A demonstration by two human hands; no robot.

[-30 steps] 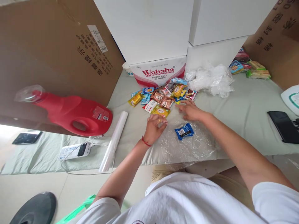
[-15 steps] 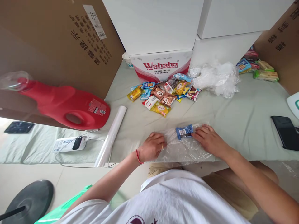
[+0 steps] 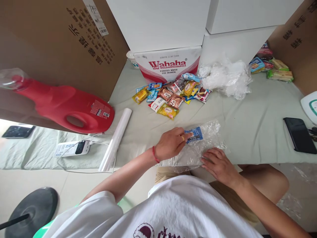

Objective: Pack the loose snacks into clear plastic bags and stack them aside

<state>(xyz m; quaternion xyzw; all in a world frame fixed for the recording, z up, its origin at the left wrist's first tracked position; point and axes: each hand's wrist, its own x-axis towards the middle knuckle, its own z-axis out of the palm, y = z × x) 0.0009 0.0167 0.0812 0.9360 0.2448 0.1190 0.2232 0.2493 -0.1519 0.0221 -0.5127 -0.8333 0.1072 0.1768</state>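
Observation:
A small blue snack packet (image 3: 195, 134) lies on a sheet of clear plastic wrap (image 3: 210, 138) spread at the near edge of a pale green cloth. My left hand (image 3: 170, 143) rests on the wrap with curled fingers pressing the packet's left end. Near the table edge, my right hand (image 3: 218, 163) lies flat with fingers spread on the wrap's front border. Farther back sits a pile of small snack packets (image 3: 170, 96).
A roll of clear wrap (image 3: 115, 140) lies left of my hands beside a red jug (image 3: 64, 105) and a power bank (image 3: 71, 148). A Wahaha box (image 3: 168, 67), crumpled plastic (image 3: 228, 79) and cardboard boxes stand behind. A black phone (image 3: 298, 135) lies at right.
My left hand moved right onto the blue packet. My right hand left the packet and dropped to the wrap's near edge. The wrap has been lifted and folded up around the packet.

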